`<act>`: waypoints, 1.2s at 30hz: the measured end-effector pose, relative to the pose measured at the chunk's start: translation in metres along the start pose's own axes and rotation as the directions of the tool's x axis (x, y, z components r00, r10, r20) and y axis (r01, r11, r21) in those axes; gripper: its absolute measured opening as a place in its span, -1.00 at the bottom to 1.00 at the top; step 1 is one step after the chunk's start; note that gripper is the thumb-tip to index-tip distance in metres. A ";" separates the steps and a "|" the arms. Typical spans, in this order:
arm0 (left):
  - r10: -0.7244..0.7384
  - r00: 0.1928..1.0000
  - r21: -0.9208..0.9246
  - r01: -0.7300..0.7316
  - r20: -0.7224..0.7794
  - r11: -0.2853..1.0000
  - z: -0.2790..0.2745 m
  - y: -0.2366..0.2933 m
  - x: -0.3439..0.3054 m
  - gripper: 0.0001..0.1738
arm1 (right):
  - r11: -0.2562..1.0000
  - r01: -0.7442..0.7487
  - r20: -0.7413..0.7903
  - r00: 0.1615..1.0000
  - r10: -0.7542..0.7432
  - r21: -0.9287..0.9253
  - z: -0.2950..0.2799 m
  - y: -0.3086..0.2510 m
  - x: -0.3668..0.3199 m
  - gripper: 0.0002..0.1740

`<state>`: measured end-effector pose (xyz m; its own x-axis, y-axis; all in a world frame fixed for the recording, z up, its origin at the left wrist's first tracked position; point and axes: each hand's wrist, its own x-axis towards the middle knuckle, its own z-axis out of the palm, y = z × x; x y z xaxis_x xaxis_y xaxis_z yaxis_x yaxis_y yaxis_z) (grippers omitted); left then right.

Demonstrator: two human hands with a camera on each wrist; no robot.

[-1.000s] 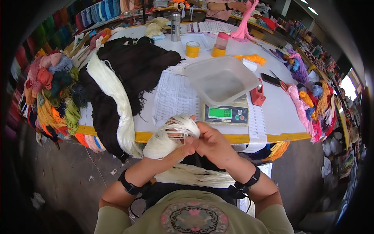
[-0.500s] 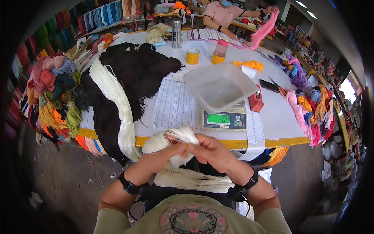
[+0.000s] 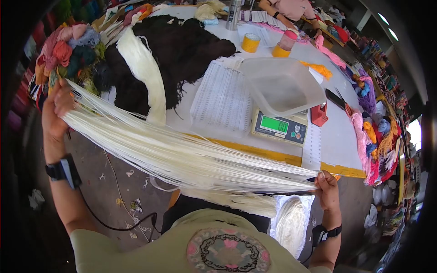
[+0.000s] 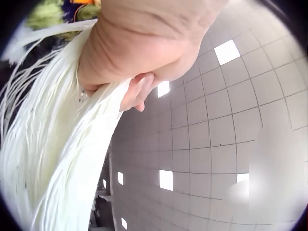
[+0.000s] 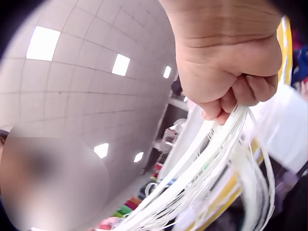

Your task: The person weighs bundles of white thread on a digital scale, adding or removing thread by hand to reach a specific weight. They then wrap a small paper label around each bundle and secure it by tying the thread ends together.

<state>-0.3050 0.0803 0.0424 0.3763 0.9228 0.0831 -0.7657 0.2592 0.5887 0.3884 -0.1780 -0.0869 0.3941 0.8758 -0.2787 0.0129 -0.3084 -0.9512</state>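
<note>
A skein of cream-white yarn (image 3: 182, 148) is stretched wide in front of the body, its strands spread in the middle. The left hand (image 3: 58, 107) grips one end at the far left, higher up. At the lower right the right hand (image 3: 327, 186) grips the other end. In the left wrist view, the fingers of the left hand (image 4: 139, 48) curl round the yarn (image 4: 57, 130). The right wrist view has the right hand (image 5: 231, 72) closed round the gathered strands (image 5: 192, 168).
On the table (image 3: 341, 136) are a scale (image 3: 280, 127) bearing a plastic tub (image 3: 282, 86), printed sheets (image 3: 221, 98), dark yarn (image 3: 182, 50) with a white skein (image 3: 148, 75), tape rolls, a red dispenser (image 3: 319, 114) and scissors. Coloured yarn heaps lie at both sides. Another person is across the table.
The hands, close together over the bunched white yarn before, have moved far apart and the skein is now drawn out between them. The head view has tilted and shifted.
</note>
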 end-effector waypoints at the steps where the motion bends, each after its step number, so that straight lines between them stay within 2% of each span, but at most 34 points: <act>1: 0.022 1.000 0.058 -0.021 -0.014 0.998 -0.009 0.020 -0.002 -0.69 | 1.000 -0.009 0.008 1.000 0.009 -0.008 -0.018 0.008 0.000 -0.78; 3: 0.087 0.995 0.156 -0.080 -0.043 0.985 -0.038 0.065 -0.009 -0.70 | 0.975 -0.121 -0.244 0.967 0.073 -0.189 -0.053 0.019 0.001 -0.71; 5: 0.202 0.972 0.239 -0.169 -0.121 0.956 -0.090 0.130 -0.032 -0.74 | 0.950 -0.231 -0.456 0.883 0.113 -0.210 -0.087 0.038 -0.002 -0.70; 6: 0.284 0.945 0.227 -0.245 -0.162 0.943 -0.132 0.175 -0.048 -0.77 | 0.948 -0.233 -0.452 0.885 0.115 -0.215 -0.110 0.056 -0.006 -0.70; 7: 0.432 0.861 0.262 -0.367 -0.267 0.893 -0.155 0.197 -0.067 -0.78 | 0.912 -0.306 -0.530 0.839 0.124 -0.271 -0.136 0.078 -0.009 -0.71; 8: 0.564 0.744 0.310 -0.475 -0.358 0.824 -0.166 0.205 -0.082 -0.79 | 0.869 -0.380 -0.607 0.785 0.122 -0.317 -0.149 0.088 -0.008 -0.71; 9: 0.564 0.743 0.309 -0.475 -0.361 0.824 -0.169 0.194 -0.086 -0.79 | 0.868 -0.380 -0.606 0.786 0.120 -0.320 -0.144 0.088 -0.007 -0.71; 11: 0.641 0.718 0.162 -0.623 -0.271 0.765 -0.168 0.146 -0.073 -0.79 | 0.922 -0.288 -0.441 0.884 0.153 -0.259 -0.102 0.079 -0.009 -0.74; 12: 0.594 0.725 0.091 -0.604 -0.349 0.792 -0.150 0.110 -0.059 -0.76 | 0.969 -0.183 -0.282 0.951 0.131 -0.167 -0.079 0.064 -0.010 -0.77; 13: 0.560 0.742 0.086 -0.572 -0.369 0.816 -0.122 0.065 -0.042 -0.74 | 0.985 -0.171 -0.152 0.975 0.163 -0.037 -0.063 0.049 -0.007 -0.80; 14: 0.526 0.757 0.079 -0.542 -0.387 0.837 -0.091 0.020 -0.026 -0.73 | 0.989 -0.100 -0.005 0.995 0.101 0.113 -0.055 0.032 -0.005 -0.81; 16: 0.502 0.795 0.082 -0.507 -0.340 0.858 -0.058 -0.053 0.000 -0.70 | 0.980 0.046 0.082 0.995 -0.063 0.193 -0.037 -0.019 -0.014 -0.76; 17: 0.527 0.813 0.196 -0.490 -0.248 0.849 -0.043 -0.085 0.011 -0.71 | 0.960 0.171 0.069 0.979 -0.191 0.221 -0.022 -0.053 -0.021 -0.76; 18: 0.539 0.828 0.309 -0.479 -0.153 0.822 -0.030 -0.115 0.021 -0.72 | 0.924 0.292 0.055 0.948 -0.315 0.246 -0.011 -0.089 -0.024 -0.76; 20: 0.522 0.838 0.428 -0.418 -0.158 0.801 -0.005 -0.172 0.043 -0.72 | 0.772 0.479 0.221 0.771 -0.597 0.418 -0.004 -0.158 -0.010 -0.75; 21: 0.486 0.853 0.506 -0.338 -0.191 0.793 -0.001 -0.196 0.055 -0.72 | 0.693 0.587 0.088 0.733 -0.674 0.420 -0.004 -0.189 -0.005 -0.68; 22: 0.453 0.862 0.578 -0.255 -0.228 0.775 0.000 -0.220 0.067 -0.72 | 0.628 0.625 0.161 0.638 -0.753 0.464 -0.001 -0.224 0.002 -0.66; 23: 0.451 0.863 0.615 -0.231 -0.228 0.754 -0.001 -0.247 0.080 -0.70 | 0.577 0.644 0.238 0.539 -0.808 0.502 0.003 -0.260 0.013 -0.66; 24: 0.449 0.864 0.652 -0.207 -0.228 0.730 -0.005 -0.271 0.090 -0.66 | 0.536 0.705 0.283 0.456 -0.844 0.464 0.008 -0.296 0.024 -0.68; 25: 0.459 0.880 0.809 -0.177 -0.126 0.561 -0.013 -0.286 0.095 -0.68 | 0.482 0.761 0.325 0.367 -0.872 0.434 0.013 -0.331 0.035 -0.69; 26: 0.445 0.895 0.922 -0.152 -0.023 0.355 -0.022 -0.299 0.098 -0.69 | 0.418 0.851 0.343 0.307 -0.887 0.318 0.016 -0.363 0.043 -0.71; 27: 0.454 0.877 0.982 -0.190 0.161 0.019 -0.034 -0.311 0.101 -0.70 | 0.390 0.862 0.383 0.257 -0.887 0.325 0.021 -0.391 0.051 -0.72; 28: 0.404 0.851 0.923 -0.211 0.335 -0.321 -0.041 -0.319 0.102 -0.71 | 0.362 0.870 0.421 0.205 -0.884 0.335 0.026 -0.417 0.058 -0.73; 29: 0.325 0.920 0.964 -0.154 0.219 -0.216 -0.034 -0.318 0.100 -0.72 | 0.348 0.876 0.419 0.194 -0.887 0.332 0.024 -0.446 0.063 -0.73; 31: 0.331 0.923 0.971 -0.137 0.197 -0.195 -0.026 -0.311 0.097 -0.71 | 0.485 0.766 0.600 0.166 -0.783 0.422 0.013 -0.490 0.073 -0.72; 32: 0.333 0.928 0.978 -0.112 0.166 -0.176 -0.023 -0.308 0.096 -0.71 | 0.480 0.768 0.596 0.163 -0.786 0.424 0.014 -0.499 0.081 -0.72; 33: 0.340 0.922 0.966 -0.109 0.187 -0.236 -0.021 -0.307 0.095 -0.70 | 0.413 0.815 0.563 0.133 -0.816 0.406 0.014 -0.507 0.087 -0.72; 34: 0.339 0.921 0.964 -0.114 0.193 -0.241 -0.018 -0.306 0.094 -0.70 | 0.345 0.856 0.529 0.103 -0.842 0.384 0.013 -0.510 0.091 -0.71; 35: 0.342 0.918 0.959 -0.112 0.200 -0.258 -0.016 -0.307 0.093 -0.70 | 0.342 0.858 0.523 0.104 -0.846 0.384 0.020 -0.500 0.093 -0.71; 36: 0.346 0.916 0.955 -0.111 0.206 -0.274 -0.015 -0.306 0.093 -0.70 | 0.283 0.907 0.411 0.139 -0.901 0.313 0.029 -0.484 0.104 -0.71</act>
<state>-0.0433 0.0914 -0.1418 0.1874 0.8757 0.4451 0.6663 -0.4462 0.5974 0.3959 0.0731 0.3409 -0.3351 0.5522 0.7634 0.0730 0.8230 -0.5633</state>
